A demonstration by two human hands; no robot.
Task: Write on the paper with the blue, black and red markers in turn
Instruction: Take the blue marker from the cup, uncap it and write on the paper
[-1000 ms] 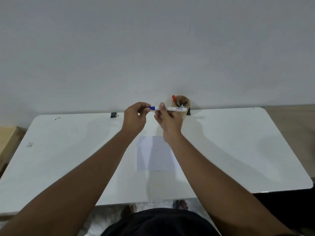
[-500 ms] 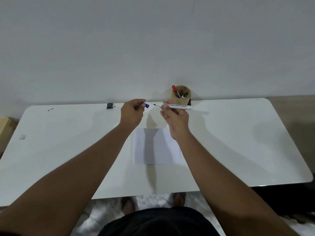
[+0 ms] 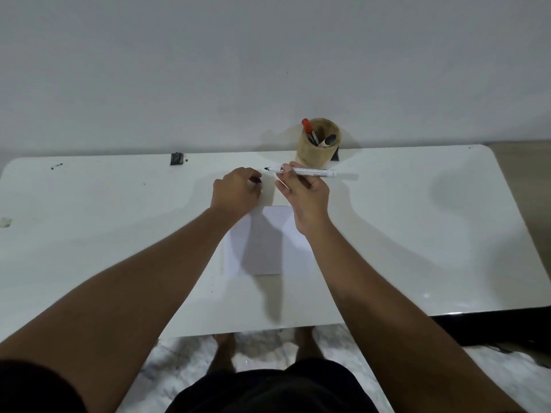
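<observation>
My right hand point(image 3: 302, 195) holds the uncapped blue marker point(image 3: 313, 173) level above the table, its dark tip pointing left. My left hand point(image 3: 237, 190) is closed on the marker's blue cap point(image 3: 258, 180), of which only a small end shows, a short way left of the tip. A white sheet of paper point(image 3: 268, 242) lies on the white table point(image 3: 119, 222) just below both hands, partly covered by my wrists. The red marker point(image 3: 308, 131) and a dark-capped marker point(image 3: 329, 140) stand in a brown cup point(image 3: 316, 153) at the table's back edge.
A small black object point(image 3: 176, 158) sits at the back edge left of the hands. A few dark specks point(image 3: 56, 166) lie at the far left. A grey wall rises behind the table. My feet show on the marbled floor below the front edge.
The cap came off the marker: my left hand pulled it leftward and lowered it toward the table. The right hand keeps the marker level. The view tilted down.
</observation>
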